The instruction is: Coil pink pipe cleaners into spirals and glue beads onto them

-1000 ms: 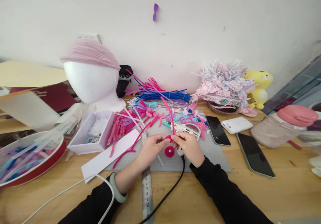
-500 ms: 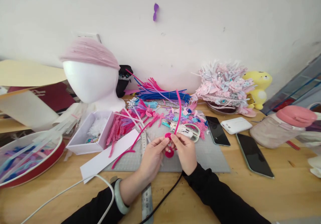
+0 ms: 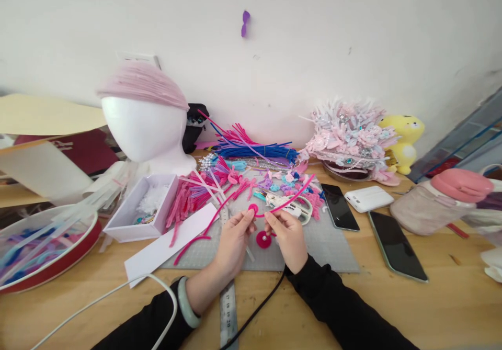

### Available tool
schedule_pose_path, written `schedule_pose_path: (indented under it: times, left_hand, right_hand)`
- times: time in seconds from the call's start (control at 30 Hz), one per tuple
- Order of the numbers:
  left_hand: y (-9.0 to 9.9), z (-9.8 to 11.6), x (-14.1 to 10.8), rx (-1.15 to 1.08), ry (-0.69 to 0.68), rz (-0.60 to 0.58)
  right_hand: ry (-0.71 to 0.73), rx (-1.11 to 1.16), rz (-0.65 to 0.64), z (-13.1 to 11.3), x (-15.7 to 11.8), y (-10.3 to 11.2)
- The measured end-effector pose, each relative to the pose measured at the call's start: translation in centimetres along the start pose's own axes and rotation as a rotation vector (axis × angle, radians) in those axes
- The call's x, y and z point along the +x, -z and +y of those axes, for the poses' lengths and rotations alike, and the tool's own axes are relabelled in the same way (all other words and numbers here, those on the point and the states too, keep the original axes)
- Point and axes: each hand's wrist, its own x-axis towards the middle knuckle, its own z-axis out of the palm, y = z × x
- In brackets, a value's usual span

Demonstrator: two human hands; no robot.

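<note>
Between my hands is a bright pink pipe cleaner [image 3: 293,198], coiled into a small round at its left end. My left hand [image 3: 237,240] pinches the coil between thumb and fingertips. The straight part passes through the pinch of my right hand [image 3: 288,235], and its free end slants up to the right. Below, a pink coiled disc [image 3: 264,239] with a small pale bead at its middle lies over the grey cutting mat [image 3: 333,253]. White-handled scissors [image 3: 296,207] rest just behind my right hand. A steel ruler [image 3: 228,308] runs out beneath my left wrist.
Cut pipe cleaners [image 3: 192,198] and a white box [image 3: 137,229] of beads lie left. A white foam head [image 3: 145,130] stands behind them. Phones [image 3: 396,245], a power bank [image 3: 368,199] and a decorated pink headpiece [image 3: 349,135] are right. A white cable [image 3: 105,303] crosses the front.
The pipe cleaner's free end has swung down from upright to a rightward slant. My hands have parted slightly, the coil shifting left. The beaded disc below shows more fully.
</note>
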Motion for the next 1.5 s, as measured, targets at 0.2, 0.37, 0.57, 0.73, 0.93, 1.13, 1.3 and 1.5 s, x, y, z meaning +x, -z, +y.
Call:
schedule_pose_path:
  times: [0.2, 0.37, 0.57, 0.73, 0.93, 1.13, 1.3, 1.5]
  left_hand:
    - [0.1, 0.1, -0.2, 0.299, -0.009, -0.166]
    - [-0.1, 1.1, -0.2, 0.554, -0.046, -0.279]
    - [-0.1, 2.0, 0.4, 0.752, -0.088, -0.206]
    - [-0.3, 1.7, 0.3, 0.667, -0.083, -0.158]
    - [-0.5, 1.4, 0.0, 0.519, -0.043, -0.187]
    - [-0.4, 0.1, -0.9, 0.23, 0.055, -0.124]
    - [-0.2, -0.6, -1.2, 0.261, -0.011, -0.065]
    - [-0.3, -0.1, -0.7, 0.495, -0.146, -0.055]
  right_hand:
    - [0.046, -0.048, 0.033, -1.0, 0.3, 0.7]
    - [0.003, -0.131, -0.094, -1.7, 0.8, 1.5]
    - [-0.072, -0.169, -0.128, -1.4, 1.4, 2.0]
    - [-0.127, -0.118, -0.145, -1.1, 1.4, 1.9]
    - [-0.163, -0.064, -0.158, -0.7, 1.5, 1.8]
    - [-0.096, -0.026, -0.044, -0.3, 0.8, 0.7]
    - [-0.06, -0.042, -0.007, 0.0, 0.2, -0.3]
    - [-0.079, 0.043, -0.023, 0.6, 0.3, -0.3]
